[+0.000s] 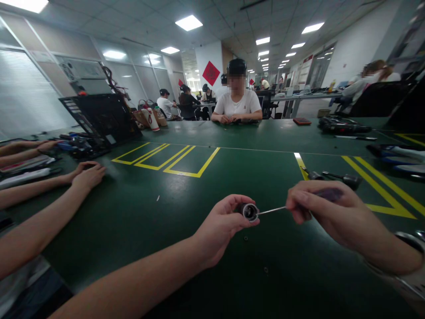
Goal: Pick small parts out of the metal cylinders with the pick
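So the left hand [217, 228] is pinching a hollow cylinder [250, 213] just right of center frame, while the right hand [328, 210] is wrapping around the handle of a thin-shafted tool [272, 210]. Looks like work is sitting somewhere midway: the tip's reaching the open end, and two small ring-like bits [245, 238] [266, 270] (washers, maybe?) are lying loose at lower center. Can't tell what's finished inside.

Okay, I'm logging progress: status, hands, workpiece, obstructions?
Left hand gripping hollow cylinder. Right hand holding thin tool, tip at opening. Small rings below, not blocking.
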